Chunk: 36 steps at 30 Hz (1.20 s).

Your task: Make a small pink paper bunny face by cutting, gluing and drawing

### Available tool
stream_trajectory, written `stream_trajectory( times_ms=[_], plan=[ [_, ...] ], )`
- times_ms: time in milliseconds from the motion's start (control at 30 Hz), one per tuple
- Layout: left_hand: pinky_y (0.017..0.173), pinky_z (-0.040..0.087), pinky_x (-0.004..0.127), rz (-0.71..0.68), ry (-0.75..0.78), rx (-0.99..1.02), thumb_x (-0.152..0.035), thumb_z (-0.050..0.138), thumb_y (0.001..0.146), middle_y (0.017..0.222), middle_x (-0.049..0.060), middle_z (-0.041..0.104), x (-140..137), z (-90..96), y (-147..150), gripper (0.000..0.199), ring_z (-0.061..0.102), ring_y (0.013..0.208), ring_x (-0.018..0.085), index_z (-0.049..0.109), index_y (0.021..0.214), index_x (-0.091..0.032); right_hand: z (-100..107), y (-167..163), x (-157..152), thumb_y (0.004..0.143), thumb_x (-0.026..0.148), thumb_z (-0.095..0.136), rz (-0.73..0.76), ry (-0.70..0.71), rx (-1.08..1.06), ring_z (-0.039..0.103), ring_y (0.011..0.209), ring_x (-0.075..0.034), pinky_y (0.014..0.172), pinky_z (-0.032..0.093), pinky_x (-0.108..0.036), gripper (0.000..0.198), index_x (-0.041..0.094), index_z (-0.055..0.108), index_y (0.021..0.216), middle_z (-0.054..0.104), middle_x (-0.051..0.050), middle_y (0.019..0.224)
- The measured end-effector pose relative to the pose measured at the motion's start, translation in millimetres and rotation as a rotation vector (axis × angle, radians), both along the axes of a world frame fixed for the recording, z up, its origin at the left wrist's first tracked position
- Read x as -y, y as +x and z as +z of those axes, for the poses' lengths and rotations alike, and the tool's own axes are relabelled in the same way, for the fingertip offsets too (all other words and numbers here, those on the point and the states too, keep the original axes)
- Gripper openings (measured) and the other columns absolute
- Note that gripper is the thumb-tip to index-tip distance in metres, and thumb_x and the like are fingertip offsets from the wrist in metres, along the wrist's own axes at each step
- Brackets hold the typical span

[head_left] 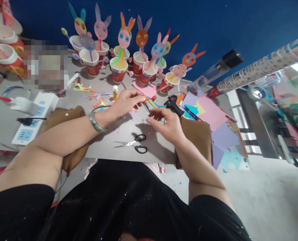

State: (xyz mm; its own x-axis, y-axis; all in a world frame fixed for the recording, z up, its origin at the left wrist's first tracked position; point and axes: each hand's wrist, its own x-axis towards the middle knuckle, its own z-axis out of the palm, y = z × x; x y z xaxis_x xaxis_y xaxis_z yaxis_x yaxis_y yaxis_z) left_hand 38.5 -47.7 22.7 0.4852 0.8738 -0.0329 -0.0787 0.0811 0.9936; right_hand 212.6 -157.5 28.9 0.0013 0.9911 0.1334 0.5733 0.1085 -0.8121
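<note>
My left hand (127,104), a bracelet on its wrist, is closed in a pinch, with a narrow orange strip (149,98) at its thumb and fingertip. Facing it, my right hand (167,124) has curved fingers, the thumb apart, and nothing visible between them. Yellow and blue strips (154,103) lie just beyond the fingertips. Black-handled scissors (132,144) rest with spread blades on the table nearer my body. A black glue gun (174,104) lies past my right hand, and a yellow glue stick (115,92) stands behind my left hand.
Several paper cups with rabbit heads (118,70) line the blue wall. A long stack of cups (259,67) leans at the right. A power strip (34,117) lies left. Brown cushions (194,137) sit under both forearms. Coloured paper sheets (211,110) and scraps spread right.
</note>
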Motion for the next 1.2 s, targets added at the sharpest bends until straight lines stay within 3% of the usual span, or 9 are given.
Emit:
stream_trajectory(
  times_ms=[100,200,367,633,800,900,1033,1100,1200],
  plan=[
    [0.059,0.048,0.022,-0.022,0.039,0.014,-0.020,0.069,0.080,0.068,0.000,0.068,1,-4.0,1,0.009,0.059,0.063,0.009,0.072,0.072,-0.018,-2,-1,-19,0.077,0.061,0.081,-0.083,-0.004,-0.252,0.066,0.076,-0.017,0.074,0.056,-0.035,0.047,0.023,0.069,0.103,0.073,-0.002,0.088],
    [0.059,0.047,0.022,-0.036,0.075,0.012,-0.020,0.069,0.080,0.068,0.000,0.068,3,-5.1,1,0.010,0.058,0.063,0.009,0.072,0.071,-0.018,-5,-6,-32,0.071,0.063,0.085,-0.122,-0.012,-0.349,0.064,0.070,-0.016,0.069,0.057,-0.034,0.049,0.024,0.068,0.095,0.071,0.000,0.079],
    [0.060,0.048,0.022,-0.066,0.078,-0.018,-0.018,0.068,0.082,0.072,0.000,0.069,5,0.0,0,0.010,0.059,0.065,0.009,0.072,0.073,-0.016,-5,-8,-40,0.079,0.056,0.080,-0.139,0.008,-0.350,0.058,0.060,-0.012,0.061,0.052,-0.030,0.037,0.023,0.064,0.080,0.065,0.001,0.070],
    [0.059,0.045,0.023,-0.126,0.062,-0.033,-0.019,0.074,0.081,0.070,0.000,0.067,3,-1.1,1,0.005,0.057,0.063,0.009,0.073,0.078,-0.015,-7,3,-40,0.080,0.057,0.078,-0.111,-0.074,-0.326,0.047,0.053,-0.010,0.052,0.040,-0.026,0.038,0.023,0.061,0.079,0.060,0.003,0.065],
    [0.060,0.044,0.025,-0.177,0.128,-0.079,-0.020,0.073,0.080,0.067,0.001,0.067,2,-5.4,0,0.008,0.057,0.062,0.010,0.074,0.074,-0.015,-7,4,-36,0.079,0.053,0.079,-0.046,-0.124,-0.313,0.048,0.051,-0.010,0.050,0.041,-0.027,0.035,0.022,0.064,0.078,0.062,0.003,0.062],
    [0.060,0.044,0.026,-0.200,0.186,-0.104,-0.022,0.072,0.080,0.068,0.001,0.069,0,-6.1,0,0.010,0.057,0.062,0.011,0.073,0.072,-0.016,-1,22,-37,0.081,0.050,0.078,-0.054,-0.084,-0.238,0.051,0.052,-0.011,0.051,0.043,-0.027,0.031,0.022,0.065,0.077,0.064,0.002,0.064],
    [0.060,0.042,0.026,-0.447,0.394,-0.304,-0.018,0.067,0.077,0.069,0.001,0.072,6,-1.9,-4,0.008,0.060,0.062,0.012,0.074,0.074,-0.017,1,77,-52,0.085,0.037,0.075,-0.301,0.177,-0.152,0.056,0.055,-0.011,0.054,0.044,-0.029,0.015,0.025,0.068,0.081,0.068,-0.001,0.070],
    [0.060,0.040,0.027,-0.670,0.579,-0.487,-0.013,0.064,0.075,0.069,0.002,0.072,18,0.9,-9,0.011,0.060,0.062,0.013,0.074,0.072,-0.018,-6,102,-63,0.083,0.029,0.074,-0.330,0.187,-0.090,0.057,0.056,-0.010,0.055,0.043,-0.029,0.008,0.024,0.069,0.079,0.069,-0.003,0.070],
    [0.056,0.032,0.032,-0.880,0.889,-0.735,-0.014,0.059,0.085,0.071,0.005,0.070,40,4.2,-22,0.018,0.059,0.062,0.017,0.072,0.074,-0.018,-25,115,-77,0.077,0.025,0.076,-0.215,0.074,0.130,0.059,0.059,-0.014,0.060,0.047,-0.033,0.007,0.021,0.071,0.081,0.069,-0.002,0.070]
  ],
)
